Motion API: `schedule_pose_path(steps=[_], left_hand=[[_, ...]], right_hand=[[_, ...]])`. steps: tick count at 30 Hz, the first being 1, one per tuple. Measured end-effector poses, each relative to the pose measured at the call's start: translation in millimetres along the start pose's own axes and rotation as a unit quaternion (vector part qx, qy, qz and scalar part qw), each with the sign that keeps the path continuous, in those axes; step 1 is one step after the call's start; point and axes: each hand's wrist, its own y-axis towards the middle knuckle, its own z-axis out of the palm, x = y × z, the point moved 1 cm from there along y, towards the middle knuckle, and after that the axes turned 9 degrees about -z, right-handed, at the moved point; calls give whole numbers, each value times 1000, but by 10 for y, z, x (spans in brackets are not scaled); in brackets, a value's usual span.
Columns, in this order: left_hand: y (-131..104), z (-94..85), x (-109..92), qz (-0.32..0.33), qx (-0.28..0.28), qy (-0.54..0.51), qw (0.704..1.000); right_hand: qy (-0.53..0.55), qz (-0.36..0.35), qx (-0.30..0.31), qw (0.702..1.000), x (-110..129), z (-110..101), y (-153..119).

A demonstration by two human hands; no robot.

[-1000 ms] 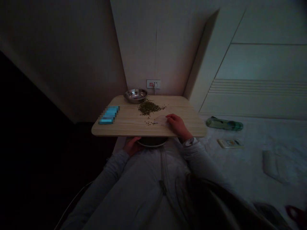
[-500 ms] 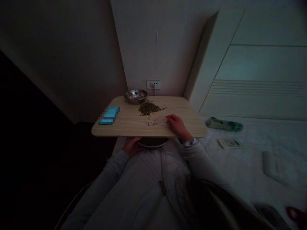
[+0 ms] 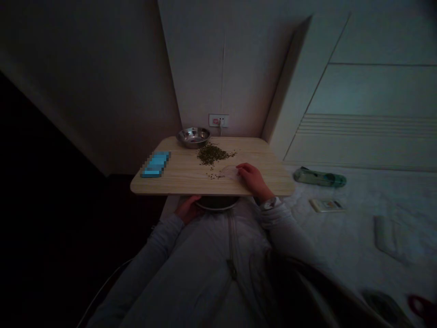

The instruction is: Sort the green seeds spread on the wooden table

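Note:
On the small wooden table [image 3: 164,186], my right hand [image 3: 253,180] is closed with bent fingers on a thin see-through piece [image 3: 229,172], perhaps plastic. Just left of that piece lie a few loose green beans or seeds [image 3: 213,176]. Behind them spreads a larger heap of the same small beans [image 3: 211,154]. Below the table's front edge, my left hand [image 3: 187,209] grips the left side of a bowl [image 3: 216,207] on my lap. Most of this bowl and some of the left fingers are hidden under the tabletop.
A shiny metal bowl [image 3: 193,137] stands at the table's back left, near a wall socket [image 3: 218,120]. A phone with a blurred-out screen [image 3: 156,165] lies on the left. On the bed to the right are a green bottle [image 3: 320,177] and a pale remote-like object [image 3: 327,205].

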Motion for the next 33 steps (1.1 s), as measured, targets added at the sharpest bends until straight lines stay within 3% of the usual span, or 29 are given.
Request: schedule_pose_path(steps=[33], left_hand=[[-15,5,2,7,12,5,1000]], right_hand=[[0,1,7,1000,29,-6,-11]])
